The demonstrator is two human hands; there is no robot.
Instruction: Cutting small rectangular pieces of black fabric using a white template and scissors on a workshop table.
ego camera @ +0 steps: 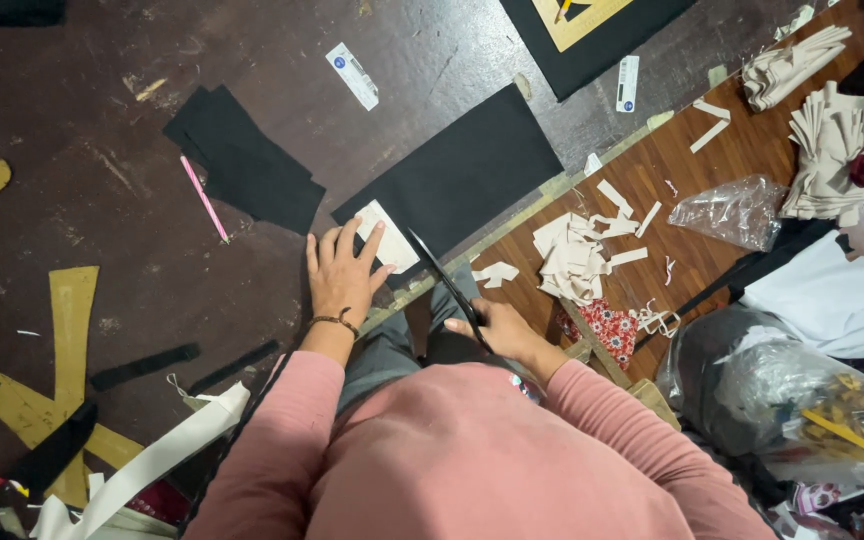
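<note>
My left hand [340, 272] lies flat, fingers spread, on the near corner of a black fabric piece [472, 170] and on a small pale pattern card [385, 236] that rests on it. My right hand [497, 330] grips the handles of black scissors [444, 276], whose blades point up toward the near edge of the fabric beside the card. Both sleeves are pink, and a thin bracelet circles my left wrist.
More black fabric pieces [244, 160] and a pink pencil [204, 198] lie on the dark table to the left. Cream fabric scraps [574, 255] litter the wooden floor at right, with plastic bags [732, 210], folded cream strips [830, 140] and yellow cardboard patterns [70, 330].
</note>
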